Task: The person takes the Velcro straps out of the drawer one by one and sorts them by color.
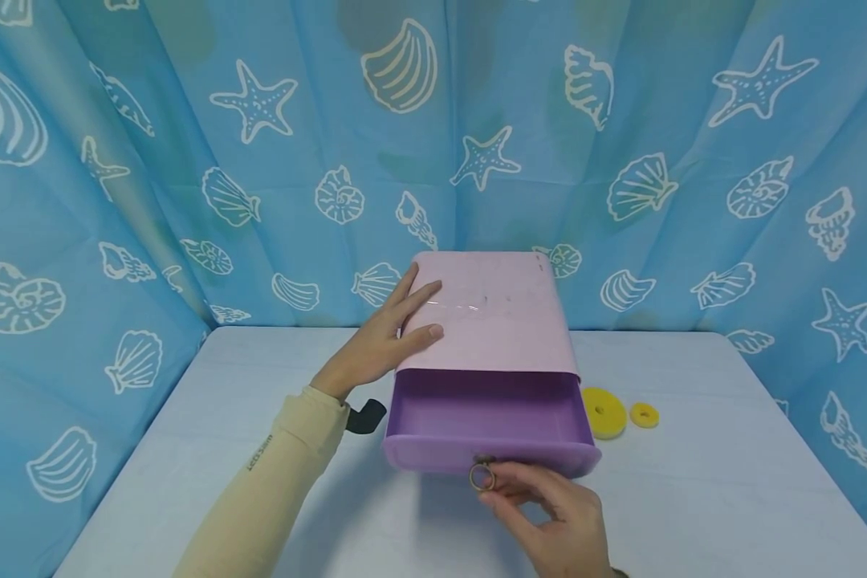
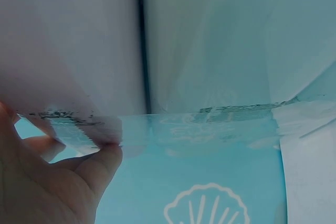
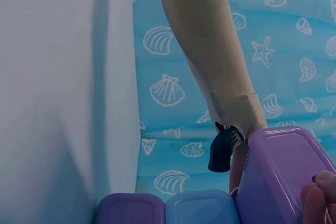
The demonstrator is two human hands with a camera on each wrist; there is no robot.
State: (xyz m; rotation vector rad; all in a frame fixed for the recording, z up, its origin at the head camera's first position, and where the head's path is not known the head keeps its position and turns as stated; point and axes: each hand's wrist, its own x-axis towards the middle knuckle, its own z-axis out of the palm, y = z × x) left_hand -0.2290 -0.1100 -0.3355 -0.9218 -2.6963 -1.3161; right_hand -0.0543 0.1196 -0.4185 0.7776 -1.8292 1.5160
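Observation:
A pink drawer cabinet (image 1: 491, 321) stands on the table with its top purple drawer (image 1: 491, 417) pulled out; the inside that shows is bare. My left hand (image 1: 383, 333) rests on the cabinet's top left edge, fingers spread and fairly straight. In the left wrist view, the fingertips (image 2: 111, 153) touch the cabinet's edge beside clear tape. With thumb and fingertips, my right hand (image 1: 549, 510) pinches the ring pull (image 1: 482, 478) at the middle of the drawer front. The right wrist view shows those fingers (image 3: 315, 203) at the drawer front, partly out of frame.
Lower drawers, one purple (image 3: 131, 208) and one blue (image 3: 202, 206), are closed. Right of the cabinet lie a large yellow disc (image 1: 604, 413) and a small yellow ring (image 1: 645, 415) on the white table (image 1: 715, 482). A black device (image 1: 366, 417) sits at the left wrist. A blue shell-patterned curtain (image 1: 296, 201) hangs behind.

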